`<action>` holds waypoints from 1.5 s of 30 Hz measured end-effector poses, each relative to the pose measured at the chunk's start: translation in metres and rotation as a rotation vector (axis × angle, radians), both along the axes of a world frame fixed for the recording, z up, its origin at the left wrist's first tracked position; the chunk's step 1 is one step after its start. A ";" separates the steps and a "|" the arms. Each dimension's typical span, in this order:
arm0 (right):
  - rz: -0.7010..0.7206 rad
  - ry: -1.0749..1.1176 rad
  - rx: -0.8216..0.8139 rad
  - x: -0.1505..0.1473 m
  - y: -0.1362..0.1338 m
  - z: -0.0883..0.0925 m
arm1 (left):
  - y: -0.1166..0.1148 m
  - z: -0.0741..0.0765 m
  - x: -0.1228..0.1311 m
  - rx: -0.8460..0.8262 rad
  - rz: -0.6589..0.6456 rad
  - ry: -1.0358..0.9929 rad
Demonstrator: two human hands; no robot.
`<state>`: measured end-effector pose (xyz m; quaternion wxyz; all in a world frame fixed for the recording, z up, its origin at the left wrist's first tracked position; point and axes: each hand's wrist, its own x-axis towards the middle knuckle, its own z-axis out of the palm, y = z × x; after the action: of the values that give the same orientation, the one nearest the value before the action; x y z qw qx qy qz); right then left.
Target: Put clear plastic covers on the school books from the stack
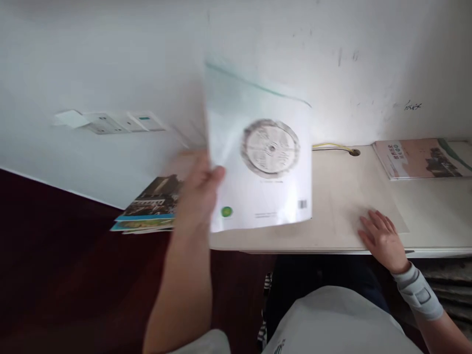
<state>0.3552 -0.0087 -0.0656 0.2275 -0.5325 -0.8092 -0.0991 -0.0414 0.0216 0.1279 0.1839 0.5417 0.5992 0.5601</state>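
Note:
My left hand [201, 189] grips the left edge of a thin white paperback book [273, 191], thumb on the face turned to me, and holds it up above the desk. That face bears a round grey disc picture, a green emblem and a small barcode; it is slightly blurred. Behind my left wrist a stack of books [151, 201] with a dark photo cover sticks out past the desk's left end, partly hidden by my arm. My right hand [385, 243] lies flat with fingers apart on the desk [332, 231], near its front edge, and holds nothing.
A pinkish textbook [416, 157] lies at the back right, against the wall. Yellow and black cables run to a round cable hole [354, 152]. Sockets and switches [125, 123] sit on the left wall. Dark floor [73, 275] shows below left.

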 end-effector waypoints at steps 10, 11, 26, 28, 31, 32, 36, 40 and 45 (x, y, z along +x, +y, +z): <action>-0.015 -0.059 -0.024 -0.003 -0.001 0.004 | 0.042 -0.118 0.020 -0.498 -0.236 -0.336; -0.016 -0.057 -0.020 -0.003 -0.001 0.004 | 0.043 -0.122 0.016 -0.519 -0.235 -0.326; -0.001 -0.037 -0.025 0.000 -0.001 0.004 | 0.013 -0.164 0.026 -0.419 0.122 0.924; 0.003 -0.040 -0.010 0.000 0.000 0.002 | 0.012 -0.168 0.027 -0.435 0.117 0.931; 0.002 -0.058 0.006 0.001 0.000 0.001 | 0.013 -0.173 0.027 -0.432 0.110 0.926; 0.000 -0.064 0.007 0.001 0.000 0.001 | 0.013 -0.173 0.027 -0.429 0.106 0.922; -0.006 -0.068 0.007 -0.001 -0.001 0.004 | 0.014 -0.170 0.027 -0.408 0.108 0.865; -0.003 -0.066 0.010 -0.001 -0.001 0.006 | 0.006 -0.150 0.031 -0.367 0.102 0.700; 0.001 -0.052 -0.007 -0.001 0.000 0.005 | -0.022 -0.116 0.048 -0.288 -0.186 0.173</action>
<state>0.3546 -0.0089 -0.0603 0.2047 -0.5303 -0.8154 -0.1098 0.0068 -0.0006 0.0121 0.2579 0.6090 0.6342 0.4006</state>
